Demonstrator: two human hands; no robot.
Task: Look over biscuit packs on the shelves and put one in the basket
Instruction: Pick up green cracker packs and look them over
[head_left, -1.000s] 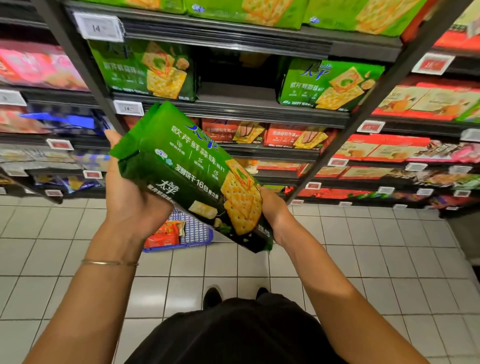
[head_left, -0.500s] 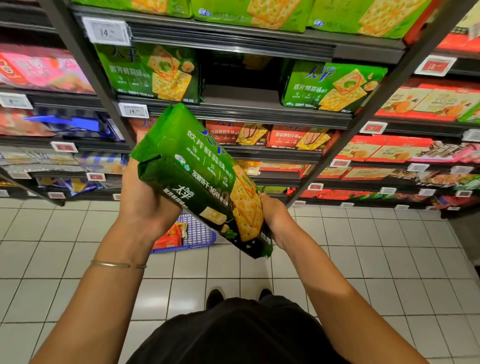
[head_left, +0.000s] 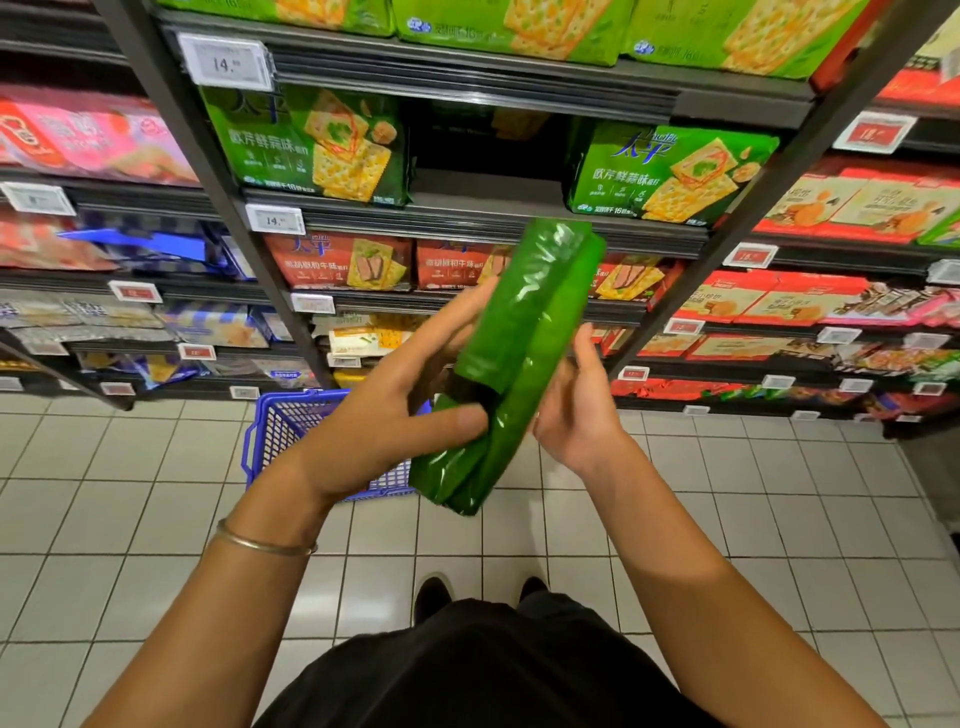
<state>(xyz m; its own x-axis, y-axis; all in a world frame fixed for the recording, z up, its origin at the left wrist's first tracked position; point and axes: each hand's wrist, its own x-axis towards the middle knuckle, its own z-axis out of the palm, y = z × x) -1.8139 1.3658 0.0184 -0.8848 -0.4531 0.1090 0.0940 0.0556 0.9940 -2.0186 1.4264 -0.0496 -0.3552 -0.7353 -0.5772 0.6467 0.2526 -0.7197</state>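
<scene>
We hold the pack (head_left: 519, 353) edge-on, basket (head_left: 280, 431) below the grip, the left hand (head_left: 374, 415) pinching its lower half, the right hand (head_left: 576, 415) against the other side, clasping or propping we cannot tell; it seems light, slippery and breakable, so grip the broad faces.

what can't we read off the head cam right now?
All head view:
green biscuit pack: edge-on, its printed front faces away.
right hand: fingers behind the pack, grip unclear.
blue basket: contents hidden by the left hand and the pack.
price label: digits after "14." too small.
top-shelf packs: cut off by the upper edge.
</scene>
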